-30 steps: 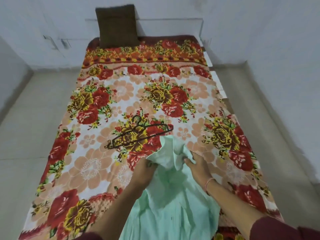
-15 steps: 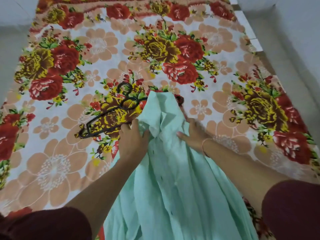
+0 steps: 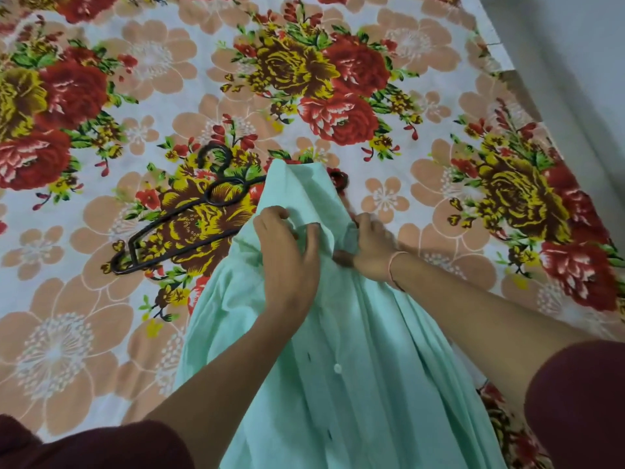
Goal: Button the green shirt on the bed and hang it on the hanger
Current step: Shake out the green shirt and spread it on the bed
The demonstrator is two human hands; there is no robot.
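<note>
Fabric of the green shirt (image 3: 355,367) lies lengthwise on the floral bedsheet (image 3: 101,333), its top edge covering the right end of the black hanger (image 3: 189,225), which rests just left of it. The left hand (image 3: 291,258) has its grip curled into the cloth just right of the hanger's lower bar, and the right hand (image 3: 368,248), further right of the hanger, holds a bunched fold in a tight grip, seemingly at the placket, though folds hide it. One white button (image 3: 337,368) shows lower down the shirt.
</note>
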